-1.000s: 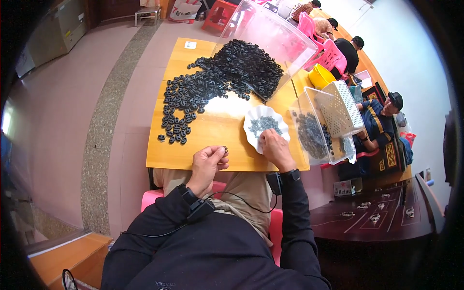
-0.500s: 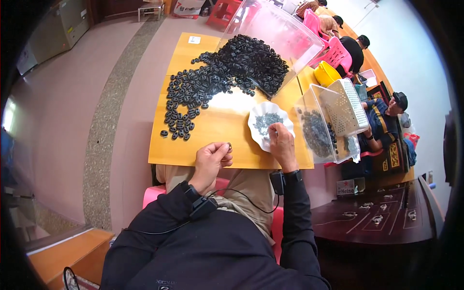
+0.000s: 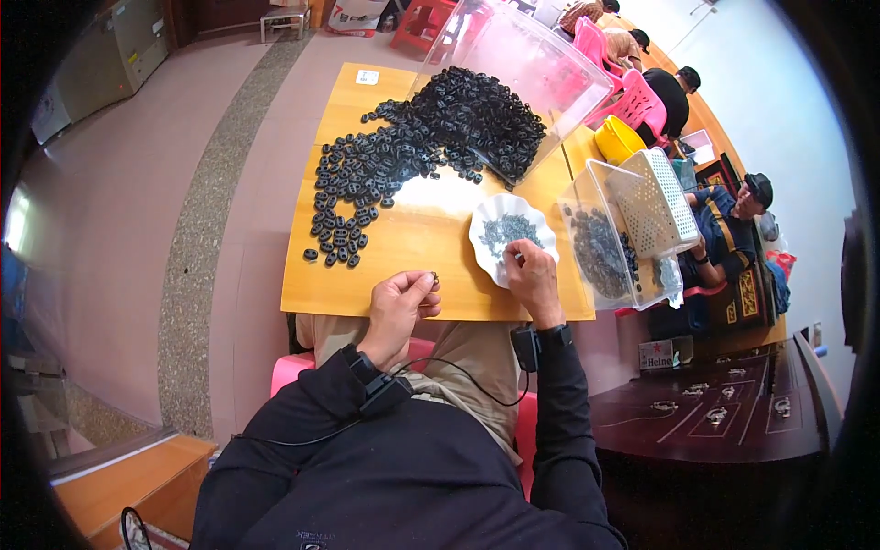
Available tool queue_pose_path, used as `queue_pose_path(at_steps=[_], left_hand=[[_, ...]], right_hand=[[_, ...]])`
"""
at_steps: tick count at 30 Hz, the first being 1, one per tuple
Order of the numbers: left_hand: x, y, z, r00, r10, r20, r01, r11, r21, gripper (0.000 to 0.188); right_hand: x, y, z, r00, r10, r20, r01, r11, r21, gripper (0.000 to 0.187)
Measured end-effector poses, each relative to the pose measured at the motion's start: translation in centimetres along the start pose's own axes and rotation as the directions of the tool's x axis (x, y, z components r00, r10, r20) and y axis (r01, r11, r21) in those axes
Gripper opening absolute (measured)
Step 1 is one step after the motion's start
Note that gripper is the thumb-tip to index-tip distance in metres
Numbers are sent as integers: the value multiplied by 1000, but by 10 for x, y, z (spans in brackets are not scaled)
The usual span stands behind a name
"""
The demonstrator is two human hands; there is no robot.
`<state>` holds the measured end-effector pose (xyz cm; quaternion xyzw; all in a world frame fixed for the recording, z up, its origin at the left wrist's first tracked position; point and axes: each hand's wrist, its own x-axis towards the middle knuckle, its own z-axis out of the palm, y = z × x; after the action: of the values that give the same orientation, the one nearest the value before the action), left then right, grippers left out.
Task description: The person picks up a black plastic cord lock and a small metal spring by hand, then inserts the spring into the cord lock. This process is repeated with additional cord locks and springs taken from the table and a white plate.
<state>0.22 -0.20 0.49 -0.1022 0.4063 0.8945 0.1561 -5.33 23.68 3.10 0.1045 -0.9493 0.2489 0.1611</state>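
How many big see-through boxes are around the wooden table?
2. One is at the far end of the table, by the pile of black pieces. The other is right of the white dish. More could be hidden.

A small white label (image 3: 367, 77) with dark print is lying at the far left corner of the yellow table (image 3: 335, 291). A carton (image 3: 655, 355) at right is showing large lettering and a red star. Pale lettering is crossing the black top (image 3: 394, 477); the bag (image 3: 356, 16) behind is bearing what may be print.
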Motion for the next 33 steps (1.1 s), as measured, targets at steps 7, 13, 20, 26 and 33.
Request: queue_pose_path(at_steps=[7, 13, 20, 26, 33], left_hand=[[1, -2, 0, 1000, -6, -1, 6, 1000, 4, 14], [0, -1, 1, 1000, -6, 3, 6, 1000, 9, 14], [1, -3, 0, 1000, -5, 4, 5, 1000, 7, 15], [1, -1, 0, 1000, -8, 9, 8, 1000, 12, 15], [2, -1, 1, 1000, -11, 13, 11, 1000, 23, 16]], right_hand=[[2, -1, 1, 990, -102, -94, 102, 995, -6, 8], [-2, 1, 0, 997, -36, -72, 39, 998, 41, 8], [-1, 1, -2, 989, -78, -124, 80, 997, 9, 7], [-6, -3, 1, 980, -64, -187, 85, 990, 109, 8], [-26, -42, 20, 962, 218, 165, -266, 603, 752, 9]])
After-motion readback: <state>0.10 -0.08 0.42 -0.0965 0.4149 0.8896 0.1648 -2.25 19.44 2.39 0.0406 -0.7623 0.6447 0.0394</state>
